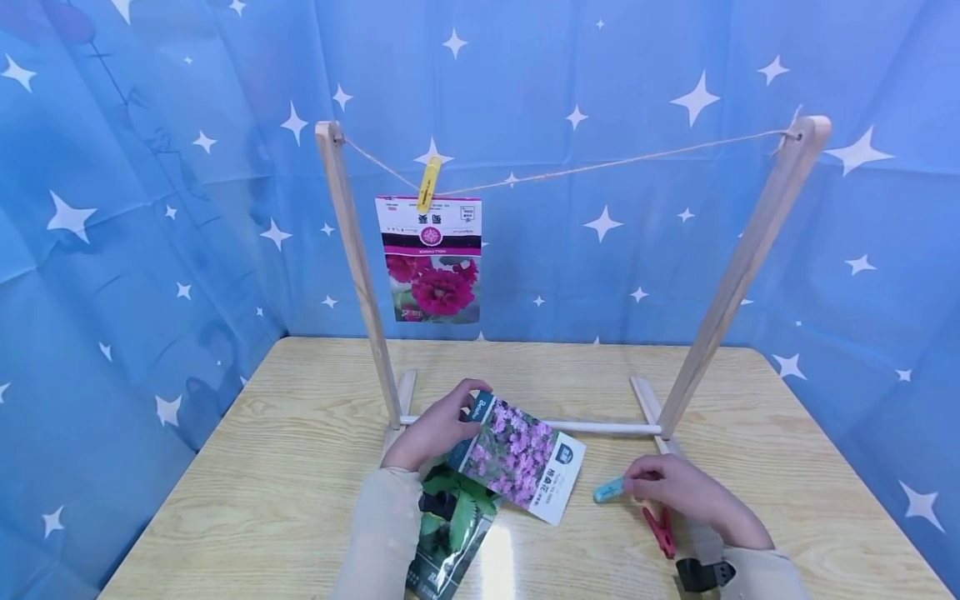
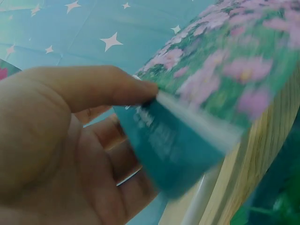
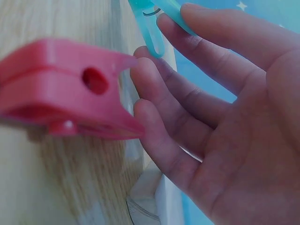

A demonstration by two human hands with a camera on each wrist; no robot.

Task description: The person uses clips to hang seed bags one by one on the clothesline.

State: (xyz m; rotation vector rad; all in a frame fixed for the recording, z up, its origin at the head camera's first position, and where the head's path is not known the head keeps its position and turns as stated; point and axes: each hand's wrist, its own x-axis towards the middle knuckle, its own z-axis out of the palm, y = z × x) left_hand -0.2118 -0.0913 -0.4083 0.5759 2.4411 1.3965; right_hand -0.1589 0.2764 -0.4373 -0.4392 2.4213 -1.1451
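Observation:
My left hand [image 1: 438, 429] pinches one end of a seed packet [image 1: 517, 454] printed with pink-purple flowers, thumb on top in the left wrist view. The packet is tilted above the table and partly covers a dark green seed packet [image 1: 453, 533] lying below. In my right hand [image 1: 686, 492] a light blue clothespin [image 1: 609, 490] is held between thumb and index finger; the right wrist view shows one arm of the clothespin [image 3: 180, 16] there. Close under that hand lies a red clothespin [image 1: 660, 532], large in the foreground of the right wrist view.
A wooden frame has a left post [image 1: 360, 275], a right post [image 1: 742, 283] and a white bottom bar [image 1: 600, 427]. From its sagging string [image 1: 600, 169], a hollyhock seed packet [image 1: 431, 267] hangs by a yellow clothespin [image 1: 428, 185]. A starry blue curtain stands behind the table [image 1: 247, 483].

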